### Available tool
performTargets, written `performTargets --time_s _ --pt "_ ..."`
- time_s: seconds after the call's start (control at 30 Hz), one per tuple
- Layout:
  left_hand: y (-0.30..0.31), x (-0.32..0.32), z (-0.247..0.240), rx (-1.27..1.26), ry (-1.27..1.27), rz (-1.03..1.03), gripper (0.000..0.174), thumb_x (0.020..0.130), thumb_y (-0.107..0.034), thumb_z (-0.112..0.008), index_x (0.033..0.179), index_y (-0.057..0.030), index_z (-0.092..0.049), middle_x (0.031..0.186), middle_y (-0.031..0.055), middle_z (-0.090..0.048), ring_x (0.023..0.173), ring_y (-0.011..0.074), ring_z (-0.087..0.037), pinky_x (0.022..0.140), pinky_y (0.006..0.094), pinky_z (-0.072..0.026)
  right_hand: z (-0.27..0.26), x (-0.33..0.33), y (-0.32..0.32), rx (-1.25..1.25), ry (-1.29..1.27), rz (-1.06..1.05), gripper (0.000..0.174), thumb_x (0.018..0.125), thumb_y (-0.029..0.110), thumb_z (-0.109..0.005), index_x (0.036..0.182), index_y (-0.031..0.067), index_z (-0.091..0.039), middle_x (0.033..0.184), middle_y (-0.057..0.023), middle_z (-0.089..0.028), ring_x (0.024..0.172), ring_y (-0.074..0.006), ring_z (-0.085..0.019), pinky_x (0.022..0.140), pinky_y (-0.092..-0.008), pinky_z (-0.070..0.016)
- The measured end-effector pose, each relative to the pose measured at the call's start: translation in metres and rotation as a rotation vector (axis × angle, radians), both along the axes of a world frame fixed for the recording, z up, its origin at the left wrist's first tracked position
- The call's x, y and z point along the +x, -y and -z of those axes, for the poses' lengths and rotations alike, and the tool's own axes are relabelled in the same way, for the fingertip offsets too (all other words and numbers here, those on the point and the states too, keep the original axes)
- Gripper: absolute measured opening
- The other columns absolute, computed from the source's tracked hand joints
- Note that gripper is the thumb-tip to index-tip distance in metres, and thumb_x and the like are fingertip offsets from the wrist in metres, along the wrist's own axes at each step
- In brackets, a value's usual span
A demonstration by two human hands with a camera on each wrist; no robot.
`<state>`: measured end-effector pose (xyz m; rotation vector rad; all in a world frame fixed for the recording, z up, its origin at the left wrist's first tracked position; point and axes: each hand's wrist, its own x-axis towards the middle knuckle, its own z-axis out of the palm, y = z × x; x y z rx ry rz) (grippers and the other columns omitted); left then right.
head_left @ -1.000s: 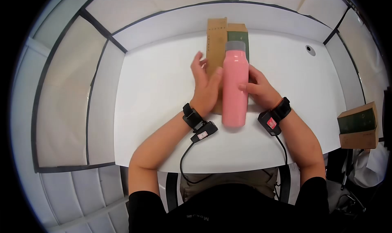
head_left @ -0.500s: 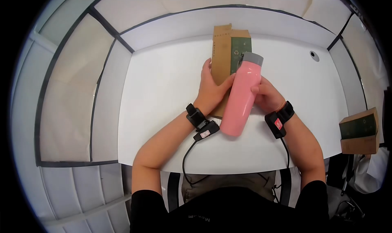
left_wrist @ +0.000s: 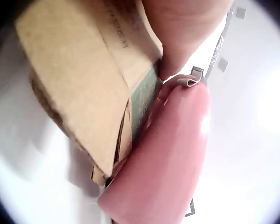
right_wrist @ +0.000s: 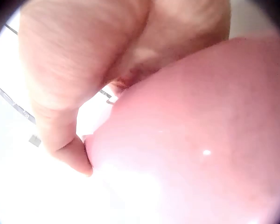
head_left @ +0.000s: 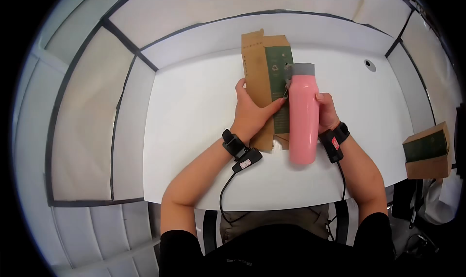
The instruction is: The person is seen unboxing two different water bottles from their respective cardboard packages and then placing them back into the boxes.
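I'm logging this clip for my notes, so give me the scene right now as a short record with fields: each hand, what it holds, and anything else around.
left hand: grips the cardboard box, thumb across its green face
right hand: holds the pink bottle around its middle
bottle position: grey cap pointing away from the person, just right of the cardboard box
box state: brown with a green panel, near-end flaps open
surface: white table
also there: second box at the far right of the head view
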<state>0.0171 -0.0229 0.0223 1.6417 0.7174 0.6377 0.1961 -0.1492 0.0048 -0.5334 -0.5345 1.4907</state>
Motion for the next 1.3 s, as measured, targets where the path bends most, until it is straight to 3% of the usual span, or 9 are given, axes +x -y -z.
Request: performTargets --time_s 0.13,0.37,0.5,0.53,0.7,0.83,0.87,1.03,1.3 --pt "0.0 0.0 0.003 -0.051 0.097 0.168 0.097 0.081 -0.013 -0.078 0.15 -0.0013 -0.012 0.143 0.0206 -0.043 0.131 0.0281 -0.05 0.106 0.0395 -0.0474 0.005 -0.004 0.003 -0.063 0.073 -0.054 0.076 0.077 0.045 -0.074 0.137 0.0062 -0.049 0.118 -0.0068 -0.064 0.103 -0.0193 -0.066 0.091 -0.0343 -0.0562" --pt "0.006 -0.005 -0.012 -0.267 0.159 0.32 0.092 0.088 -0.004 -0.065 0.157 -0.0062 -0.004 0.15 0.0163 -0.039 0.138 0.0265 -0.043 0.113 0.04 -0.0407 0.003 -0.007 0.002 -0.033 0.122 -0.075 0.069 0.08 0.046 -0.072 0.132 0.0034 -0.056 0.12 -0.0117 -0.066 0.104 -0.0229 -0.067 0.09 -0.0374 -0.0565" --pt "-0.001 -0.006 -0.004 -0.371 0.269 0.349 0.079 0.091 -0.007 -0.06 0.156 -0.0031 -0.015 0.148 0.0162 -0.042 0.138 0.0251 -0.043 0.113 0.0392 -0.0395 0.001 -0.008 0.003 0.007 0.102 -0.059 0.07 0.079 0.043 -0.073 0.134 0.0031 -0.054 0.118 -0.0108 -0.067 0.105 -0.0211 -0.066 0.093 -0.0362 -0.0552" --pt "0.0 -0.005 -0.004 -0.423 0.321 0.311 0.068 0.093 -0.011 -0.059 0.152 -0.0018 -0.026 0.143 0.0155 -0.049 0.131 0.0252 -0.051 0.108 0.0378 -0.0452 -0.001 -0.003 0.003 0.009 0.112 -0.104 0.075 0.078 0.046 -0.073 0.136 0.0021 -0.052 0.128 -0.0138 -0.063 0.111 -0.0237 -0.064 0.098 -0.0373 -0.053" --pt "-0.018 -0.005 0.003 -0.545 0.358 0.177 0.049 0.099 -0.024 -0.055 0.14 -0.003 -0.039 0.123 0.0114 -0.059 0.107 0.0216 -0.063 0.091 0.0363 -0.0551 -0.024 0.013 -0.001 0.104 0.097 0.182 0.078 0.08 0.053 -0.063 0.134 -0.0016 -0.049 0.143 -0.02 -0.052 0.128 -0.0319 -0.056 0.108 -0.0447 -0.0487" --pt "-0.028 -0.003 0.007 -0.536 0.368 0.152 0.05 0.1 -0.029 -0.056 0.139 -0.0029 -0.04 0.117 0.0099 -0.059 0.103 0.0188 -0.063 0.09 0.0357 -0.0548 -0.012 0.062 0.001 0.005 0.104 0.52 0.063 0.09 0.049 -0.059 0.134 0.004 -0.05 0.121 -0.0126 -0.062 0.103 -0.0203 -0.064 0.09 -0.0344 -0.0571" --pt "-0.028 -0.004 0.007 -0.564 0.364 0.169 0.055 0.098 -0.027 -0.06 0.142 -0.0018 -0.037 0.122 0.0112 -0.057 0.108 0.0198 -0.061 0.093 0.0362 -0.0539 -0.014 0.069 -0.001 -0.041 0.062 0.648 0.06 0.092 0.049 -0.057 0.129 0.0016 -0.053 0.113 -0.0133 -0.064 0.096 -0.0246 -0.063 0.089 -0.0373 -0.0545" --pt "-0.024 -0.005 0.01 -0.525 0.332 0.192 0.075 0.094 -0.02 -0.066 0.154 -0.0023 -0.022 0.141 0.0146 -0.048 0.127 0.0231 -0.052 0.107 0.039 -0.0463 -0.016 0.118 -0.003 -0.092 0.249 0.967 0.057 0.094 0.049 -0.058 0.124 0.0 -0.056 0.11 -0.0109 -0.064 0.099 -0.0242 -0.063 0.091 -0.0376 -0.0516" --pt "-0.031 -0.003 0.01 -0.667 0.329 0.316 0.061 0.098 -0.023 -0.054 0.152 -0.0082 -0.028 0.134 0.0111 -0.051 0.121 0.0225 -0.057 0.1 0.0391 -0.0508 -0.039 0.134 -0.026 -0.007 0.924 1.146 0.048 0.093 0.025 -0.068 0.131 0.0014 -0.05 0.115 -0.0099 -0.062 0.104 -0.0199 -0.062 0.09 -0.0342 -0.051"
